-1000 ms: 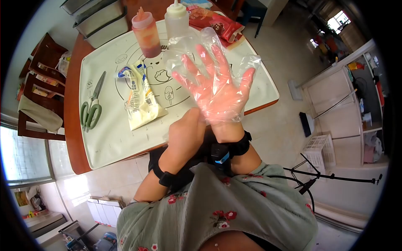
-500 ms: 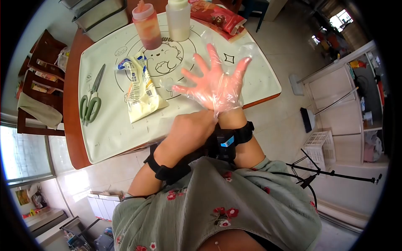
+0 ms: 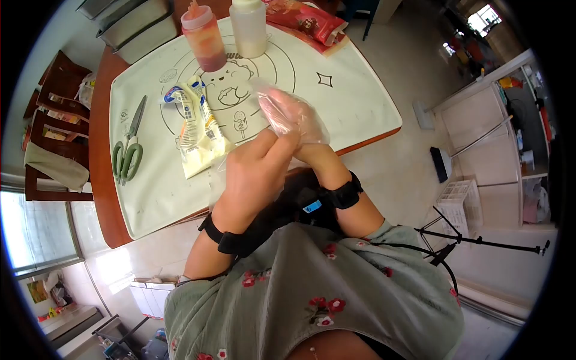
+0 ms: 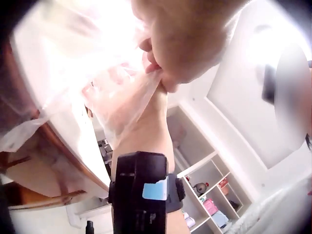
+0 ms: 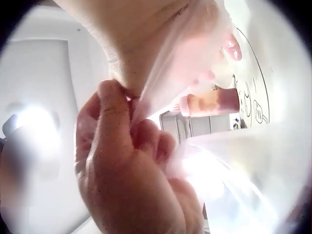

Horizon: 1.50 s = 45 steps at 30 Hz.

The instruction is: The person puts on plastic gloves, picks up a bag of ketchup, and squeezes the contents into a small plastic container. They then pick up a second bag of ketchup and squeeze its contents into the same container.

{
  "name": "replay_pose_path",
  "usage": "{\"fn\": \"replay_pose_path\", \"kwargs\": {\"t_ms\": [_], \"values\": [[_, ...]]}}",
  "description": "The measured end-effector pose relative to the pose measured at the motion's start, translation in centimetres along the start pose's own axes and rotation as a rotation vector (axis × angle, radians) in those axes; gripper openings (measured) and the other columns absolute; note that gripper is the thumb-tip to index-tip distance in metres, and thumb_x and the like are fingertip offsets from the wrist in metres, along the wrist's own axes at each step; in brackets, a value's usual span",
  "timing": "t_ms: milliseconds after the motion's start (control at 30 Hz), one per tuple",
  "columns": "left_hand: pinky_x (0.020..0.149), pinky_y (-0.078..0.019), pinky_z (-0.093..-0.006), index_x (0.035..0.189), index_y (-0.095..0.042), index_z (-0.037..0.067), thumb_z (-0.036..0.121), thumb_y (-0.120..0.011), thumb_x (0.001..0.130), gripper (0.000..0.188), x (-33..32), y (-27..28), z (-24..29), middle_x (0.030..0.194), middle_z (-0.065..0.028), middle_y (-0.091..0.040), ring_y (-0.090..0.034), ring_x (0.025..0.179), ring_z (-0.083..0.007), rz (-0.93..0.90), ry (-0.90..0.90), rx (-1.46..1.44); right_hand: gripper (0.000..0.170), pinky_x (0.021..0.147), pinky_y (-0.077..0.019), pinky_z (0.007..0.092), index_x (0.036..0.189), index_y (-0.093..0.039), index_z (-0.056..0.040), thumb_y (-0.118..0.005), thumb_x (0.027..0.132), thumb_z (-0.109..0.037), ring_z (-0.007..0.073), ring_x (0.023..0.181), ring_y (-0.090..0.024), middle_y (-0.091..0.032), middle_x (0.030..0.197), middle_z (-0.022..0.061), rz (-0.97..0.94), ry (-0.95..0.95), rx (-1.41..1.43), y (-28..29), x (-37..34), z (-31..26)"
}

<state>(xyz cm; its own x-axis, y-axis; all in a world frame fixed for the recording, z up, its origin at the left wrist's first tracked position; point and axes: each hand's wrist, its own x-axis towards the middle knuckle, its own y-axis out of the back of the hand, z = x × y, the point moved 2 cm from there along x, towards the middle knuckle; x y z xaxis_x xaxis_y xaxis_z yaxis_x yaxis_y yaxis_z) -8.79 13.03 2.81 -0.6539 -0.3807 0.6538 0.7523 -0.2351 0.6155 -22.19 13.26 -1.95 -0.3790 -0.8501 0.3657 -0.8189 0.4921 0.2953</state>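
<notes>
My right hand [image 3: 300,120], turned partly sideways over the mat's near edge with its fingers loosely bent, wears a clear plastic glove [image 5: 168,63]. The bare left hand [image 3: 255,165] pinches the glove's cuff at the right wrist between thumb and fingers. Its bent fingers [image 5: 148,136] show close up in the right wrist view. Another sheet of clear plastic [image 5: 229,165] hangs loose by the left hand. In the left wrist view the left hand [image 4: 190,44] draws the cuff taut, and bright glare washes out much of the gloved fingers.
A pale printed mat [image 3: 360,114] covers the table. On it are green-handled scissors [image 3: 129,147], a yellow-white packet [image 3: 201,132], a squeeze bottle of red sauce [image 3: 203,42], a whitish bottle [image 3: 249,33] and a red bag [image 3: 312,24]. Metal trays [image 3: 138,33] stand at the back left.
The gloved right hand, spread palm-up before, has turned sideways and drawn its fingers together. The left hand has moved up and left, still holding the cuff.
</notes>
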Motion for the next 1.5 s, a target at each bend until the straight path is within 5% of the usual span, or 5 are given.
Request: {"fn": "replay_pose_path", "kwargs": {"t_ms": [367,467,600,1033,1500], "values": [[0.048,-0.044,-0.0317,0.093,-0.058,0.007,0.003,-0.061,0.063,0.03,-2.4,-1.6,0.2,0.071,-0.0045,-0.046,-0.054,0.057,-0.0199,-0.044,-0.174,0.04,0.102,0.107,-0.0124,0.0624,0.146,-0.028,-0.0213,-0.056,0.066,-0.078,0.0579,0.133,0.0,-0.009,0.152,0.0232,0.103,-0.045,-0.653,1.2,-0.3,0.3],[0.051,-0.0464,-0.0323,0.097,-0.061,0.004,-0.004,-0.064,0.066,0.032,-3.0,-2.2,0.4,0.078,-0.0074,-0.055,-0.055,0.057,-0.0228,-0.048,-0.118,-0.036,0.095,0.108,-0.0108,0.0622,0.146,-0.026,-0.0135,-0.048,0.077,-0.074,0.0459,0.139,-0.005,-0.012,0.152,0.0205,-0.046,0.057,-0.35,2.6,-0.1,2.0],[0.052,-0.0405,-0.0227,0.107,-0.057,0.002,0.004,-0.068,0.077,0.033,-2.9,-0.9,0.0,0.098,-0.0077,-0.059,-0.047,0.057,-0.0123,0.093,0.253,-0.362,0.083,0.109,-0.0185,0.0594,0.144,-0.027,-0.007,-0.028,0.088,-0.068,0.0349,0.14,-0.017,-0.023,0.15,0.0167,0.055,-0.298,1.255,1.7,-0.2,-1.2],[0.05,-0.0319,-0.018,0.121,-0.049,-0.002,0.026,-0.06,0.09,0.043,-0.6,2.1,-3.8,0.101,-0.0049,-0.063,-0.04,0.06,-0.0002,0.04,0.943,-1.038,0.093,0.098,-0.0316,0.0671,0.148,-0.014,-0.0136,-0.021,0.082,-0.078,0.0435,0.137,-0.02,-0.012,0.154,0.0148,-0.303,-0.219,1.641,2.3,-2.2,-6.3],[0.046,-0.034,-0.0224,0.087,-0.062,0.002,0.005,-0.069,0.078,0.011,-0.3,0.5,-1.1,0.083,-0.004,-0.058,-0.046,0.057,-0.0101,0.19,0.319,-0.194,0.119,0.112,-0.0155,0.0481,0.149,-0.008,-0.0095,-0.019,0.065,-0.093,0.0368,0.139,-0.02,-0.012,0.152,0.0205,-0.245,0.037,0.788,0.9,-2.7,-7.4]]}}
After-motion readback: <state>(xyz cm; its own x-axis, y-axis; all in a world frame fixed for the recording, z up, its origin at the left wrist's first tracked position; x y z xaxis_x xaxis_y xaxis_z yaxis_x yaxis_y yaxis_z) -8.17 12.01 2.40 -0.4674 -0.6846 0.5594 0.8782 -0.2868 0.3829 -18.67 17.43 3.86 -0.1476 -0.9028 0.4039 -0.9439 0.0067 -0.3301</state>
